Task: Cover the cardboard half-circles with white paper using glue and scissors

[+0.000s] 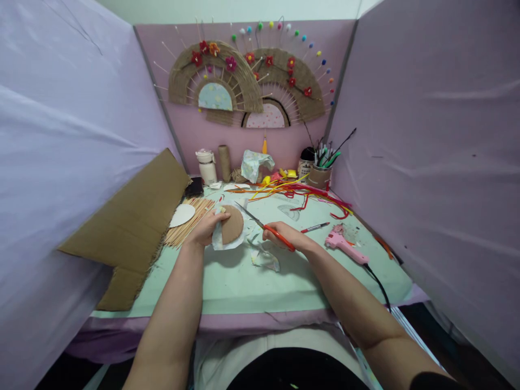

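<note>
My left hand (207, 227) grips a rounded cardboard piece (233, 225) by its left side, thumb on top. Pale patterned fabric (218, 244) lies under the cardboard and sticks out around it, with a strip folded over at the left. In my right hand (280, 234) is a pair of scissors (280, 238) with orange-red handles. Its blades point up and left toward the upper right rim of the cardboard, and seem close together. Small fabric scraps (266, 260) lie on the table below the scissors.
Wooden sticks (195, 214), a white oval (182, 215) and a large cardboard sheet (134, 233) are at left. At right lie a pink glue gun (345, 246) with its cord and a marker (315, 227). Pipe cleaners (284, 188), a bottle (207, 168) and a tool cup (320, 176) stand behind.
</note>
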A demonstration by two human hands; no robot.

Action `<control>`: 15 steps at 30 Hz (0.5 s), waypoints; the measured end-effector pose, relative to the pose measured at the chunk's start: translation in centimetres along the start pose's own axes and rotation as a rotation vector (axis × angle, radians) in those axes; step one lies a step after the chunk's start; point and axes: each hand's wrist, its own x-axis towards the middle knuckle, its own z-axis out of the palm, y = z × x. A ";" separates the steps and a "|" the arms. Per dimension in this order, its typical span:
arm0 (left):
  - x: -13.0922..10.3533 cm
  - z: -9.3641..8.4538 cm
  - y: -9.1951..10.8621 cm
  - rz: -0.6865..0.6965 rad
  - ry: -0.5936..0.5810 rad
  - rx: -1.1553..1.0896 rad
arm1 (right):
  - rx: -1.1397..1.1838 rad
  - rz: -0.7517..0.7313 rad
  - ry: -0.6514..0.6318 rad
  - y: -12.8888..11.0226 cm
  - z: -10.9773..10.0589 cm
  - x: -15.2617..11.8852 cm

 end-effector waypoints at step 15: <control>0.1 0.2 0.1 0.038 0.047 0.066 | -0.009 0.040 0.060 0.9 -0.4 0.0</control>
